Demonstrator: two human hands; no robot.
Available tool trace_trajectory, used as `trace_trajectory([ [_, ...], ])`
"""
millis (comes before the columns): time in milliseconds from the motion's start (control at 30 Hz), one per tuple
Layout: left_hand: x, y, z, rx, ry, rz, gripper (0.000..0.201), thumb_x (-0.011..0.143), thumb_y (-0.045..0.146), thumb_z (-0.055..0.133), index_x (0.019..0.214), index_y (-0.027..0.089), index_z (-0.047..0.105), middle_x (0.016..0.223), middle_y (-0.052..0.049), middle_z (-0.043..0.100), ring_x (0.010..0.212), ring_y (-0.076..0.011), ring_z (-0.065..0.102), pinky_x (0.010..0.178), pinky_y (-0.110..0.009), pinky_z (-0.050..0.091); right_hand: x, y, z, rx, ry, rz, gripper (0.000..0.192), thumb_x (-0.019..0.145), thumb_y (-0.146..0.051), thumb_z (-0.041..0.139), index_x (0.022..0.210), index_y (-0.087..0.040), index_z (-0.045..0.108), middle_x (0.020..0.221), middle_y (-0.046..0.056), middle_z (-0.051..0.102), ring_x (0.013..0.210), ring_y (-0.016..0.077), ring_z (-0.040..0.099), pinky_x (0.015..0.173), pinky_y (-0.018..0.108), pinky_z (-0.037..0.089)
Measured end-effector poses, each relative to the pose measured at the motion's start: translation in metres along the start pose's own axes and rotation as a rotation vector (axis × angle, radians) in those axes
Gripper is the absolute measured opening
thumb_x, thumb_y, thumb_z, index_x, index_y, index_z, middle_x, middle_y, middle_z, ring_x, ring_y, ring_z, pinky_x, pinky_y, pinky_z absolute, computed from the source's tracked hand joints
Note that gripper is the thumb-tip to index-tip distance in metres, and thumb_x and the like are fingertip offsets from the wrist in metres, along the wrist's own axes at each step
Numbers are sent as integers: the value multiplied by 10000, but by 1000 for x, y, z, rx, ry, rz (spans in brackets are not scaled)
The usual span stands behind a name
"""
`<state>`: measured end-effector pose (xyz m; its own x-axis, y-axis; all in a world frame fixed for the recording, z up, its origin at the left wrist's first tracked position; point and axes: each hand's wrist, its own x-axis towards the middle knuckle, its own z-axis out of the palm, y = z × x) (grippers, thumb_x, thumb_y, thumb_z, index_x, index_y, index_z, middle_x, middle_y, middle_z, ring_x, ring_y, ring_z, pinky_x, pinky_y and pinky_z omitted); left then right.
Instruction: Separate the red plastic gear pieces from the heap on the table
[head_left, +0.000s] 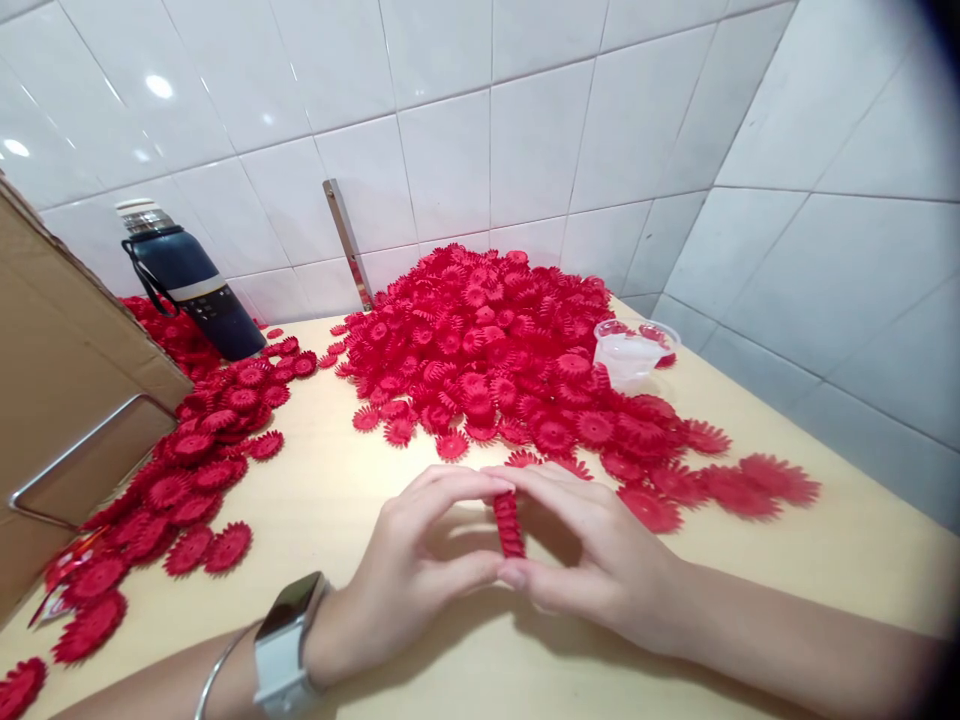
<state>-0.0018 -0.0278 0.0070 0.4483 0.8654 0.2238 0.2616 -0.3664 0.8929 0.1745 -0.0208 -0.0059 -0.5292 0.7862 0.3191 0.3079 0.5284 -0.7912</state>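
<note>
Between the fingertips of both hands stands a red petal disc (509,524), held on edge so that its toothed rim faces me. My left hand (420,550), with a watch (289,635) and a thin bangle on its wrist, pinches it from the left with thumb and fingers. From the other side my right hand (585,545) pinches the same disc, thumb below and fingers above. Just beyond the hands rises a large pile of red petal discs (480,340). Whether the held piece is one disc or two pressed together I cannot tell.
A clear plastic cup (630,355) stands at the pile's right side. At left are a dark blue bottle (202,285), a cardboard box (67,380), a bent metal bar (90,450) and more scattered discs (191,450). A metal strip (347,243) leans on the tiled wall (450,150).
</note>
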Motion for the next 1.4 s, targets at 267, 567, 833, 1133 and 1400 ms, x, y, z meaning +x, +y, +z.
trace_trajectory([
  [267, -1, -3, 0, 200, -13, 131, 262, 723, 155, 633, 972, 236, 629, 1120, -45, 464, 1030, -163, 470, 883, -236, 414, 2, 4, -1, 294, -200, 122, 202, 719, -233, 609, 893, -179, 520, 796, 6, 566, 709, 143, 534, 620, 230, 429],
  [567, 0, -5, 3, 17, -6, 11, 454, 762, 50, 523, 1138, 298, 469, 1104, -15, 489, 973, -143, 500, 858, -264, 430, 2, 4, -4, 185, -93, 166, 198, 846, -251, 436, 695, -163, 529, 661, -4, 536, 613, 115, 495, 551, 210, 392],
  [833, 12, -7, 0, -504, 97, -396, 174, 748, 261, 602, 887, 157, 577, 887, -37, 603, 733, -145, 588, 689, -281, 491, 1, 3, -1, -42, 53, -188, 233, 769, -60, 479, 942, -199, 551, 869, 42, 614, 805, 169, 551, 713, 282, 460],
  [1133, 13, -8, -1, -550, -168, -382, 215, 664, 129, 670, 878, 142, 662, 815, -32, 654, 770, -157, 585, 747, -269, 450, -1, 10, 3, -192, 128, -331, 469, 710, -42, 488, 1154, -187, 451, 1128, 105, 536, 1043, 211, 490, 856, 342, 451],
  [1400, 13, -11, -1, -675, -192, -438, 295, 633, 115, 686, 921, 149, 631, 803, -29, 623, 736, -142, 580, 697, -250, 446, -2, 13, 7, -177, 165, -289, 523, 700, -103, 561, 1189, -204, 407, 1123, 103, 555, 1021, 234, 522, 857, 373, 451],
])
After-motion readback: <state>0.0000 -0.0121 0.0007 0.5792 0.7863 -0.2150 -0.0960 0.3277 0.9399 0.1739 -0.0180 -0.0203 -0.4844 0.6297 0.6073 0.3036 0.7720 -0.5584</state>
